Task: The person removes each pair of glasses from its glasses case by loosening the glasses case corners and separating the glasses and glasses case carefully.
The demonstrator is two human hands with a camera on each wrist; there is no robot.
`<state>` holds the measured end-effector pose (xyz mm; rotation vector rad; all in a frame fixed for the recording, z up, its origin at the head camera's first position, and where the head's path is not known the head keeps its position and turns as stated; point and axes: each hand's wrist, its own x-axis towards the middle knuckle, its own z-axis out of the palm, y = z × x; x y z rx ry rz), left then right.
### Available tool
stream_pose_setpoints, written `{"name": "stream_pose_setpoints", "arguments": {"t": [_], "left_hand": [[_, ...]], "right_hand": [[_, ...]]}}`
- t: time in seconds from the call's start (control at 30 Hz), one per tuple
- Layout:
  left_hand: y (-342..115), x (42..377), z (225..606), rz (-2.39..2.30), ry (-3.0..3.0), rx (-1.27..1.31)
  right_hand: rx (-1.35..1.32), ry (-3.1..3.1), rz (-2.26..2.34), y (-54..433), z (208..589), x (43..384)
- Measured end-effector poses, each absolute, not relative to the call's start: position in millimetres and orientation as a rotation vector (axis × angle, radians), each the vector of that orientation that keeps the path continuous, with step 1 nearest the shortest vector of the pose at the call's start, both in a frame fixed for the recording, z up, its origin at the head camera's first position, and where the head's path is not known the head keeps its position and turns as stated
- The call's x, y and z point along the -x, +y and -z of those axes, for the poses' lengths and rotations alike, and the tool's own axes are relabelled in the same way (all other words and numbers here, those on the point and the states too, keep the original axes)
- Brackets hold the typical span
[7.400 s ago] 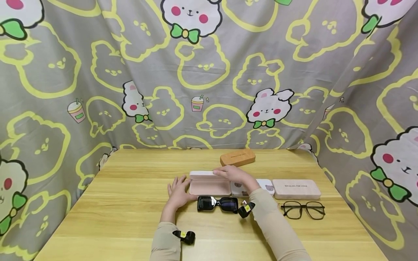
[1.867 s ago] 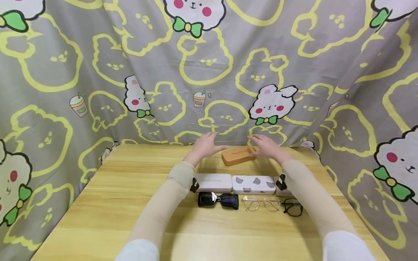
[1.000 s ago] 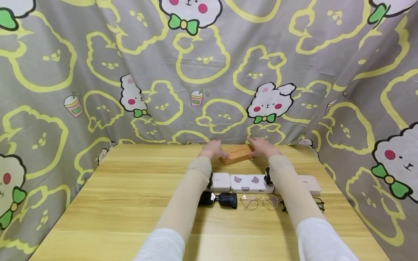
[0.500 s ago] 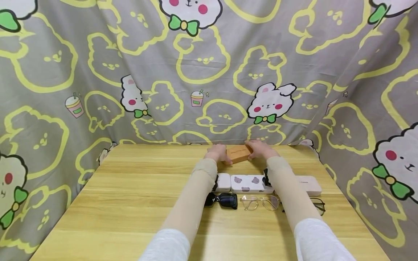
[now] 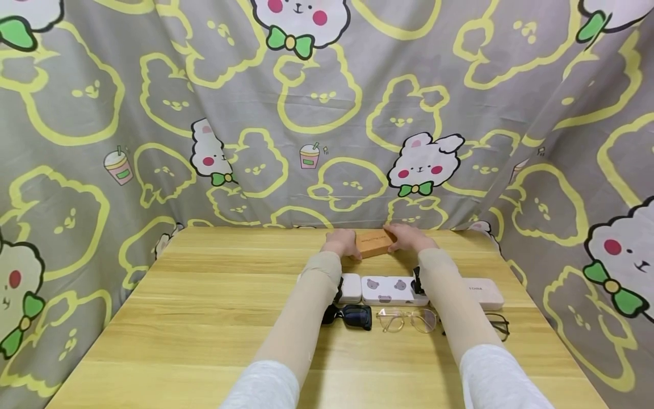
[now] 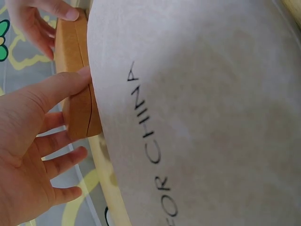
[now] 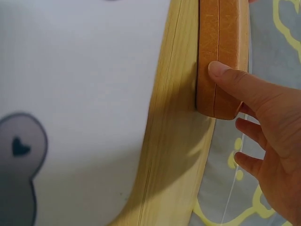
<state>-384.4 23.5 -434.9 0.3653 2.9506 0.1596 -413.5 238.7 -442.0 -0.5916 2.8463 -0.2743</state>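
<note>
The orange-brown glasses case (image 5: pixel 374 243) lies near the back of the table, closed, its seam facing me. My left hand (image 5: pixel 341 243) pinches its left end; in the left wrist view the thumb presses the front and the fingers reach behind the case. At the other end my right hand (image 5: pixel 407 236) grips it, and the right wrist view has that thumb (image 7: pixel 225 75) across the seam. Whether the case is raised off the table cannot be told. Closer to me, a pale lettered case (image 6: pixel 188 103) and a white bear-print case (image 5: pixel 390 290) sit closed under my forearms.
A pinkish case (image 5: pixel 482 292) ends the row at right. In front lie black sunglasses (image 5: pixel 356 316), thin gold-framed glasses (image 5: pixel 407 320) and black-framed glasses (image 5: pixel 499 325), partly hidden by my arms. A patterned curtain (image 5: pixel 327 125) hangs behind the wooden table (image 5: pixel 204 318).
Seven seconds ago both hands were at the pale case, its lid up; it is now shut. They have since reached back and taken the orange-brown case, which has shifted slightly right.
</note>
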Motion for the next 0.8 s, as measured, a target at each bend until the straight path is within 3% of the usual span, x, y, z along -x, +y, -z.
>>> {"name": "stream_pose_setpoints", "arguments": {"t": [0.8], "left_hand": [[4.9, 386.3, 426.4, -0.272, 2.966, -0.446]], "right_hand": [[0.678, 2.912, 0.23, 236.8, 433.3, 411.8]]}}
